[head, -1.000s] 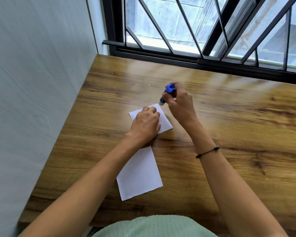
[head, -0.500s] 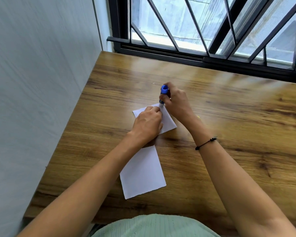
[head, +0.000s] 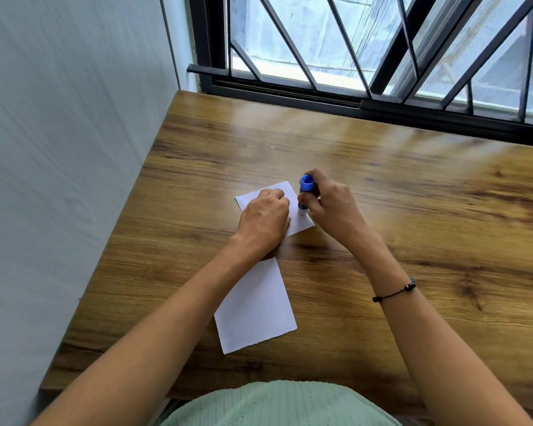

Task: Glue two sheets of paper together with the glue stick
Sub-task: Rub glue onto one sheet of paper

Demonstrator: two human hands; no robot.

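Pressing glue stick onto far sheet

We look down on a wooden table with warm brown grain and darker streaks, its far edge set against a window. The window has a black frame and black diagonal bars, and pale daylight comes through, leaving soft glare on the tabletop nearest it. At our left a plain, pale grey wall meets the table's side edge.
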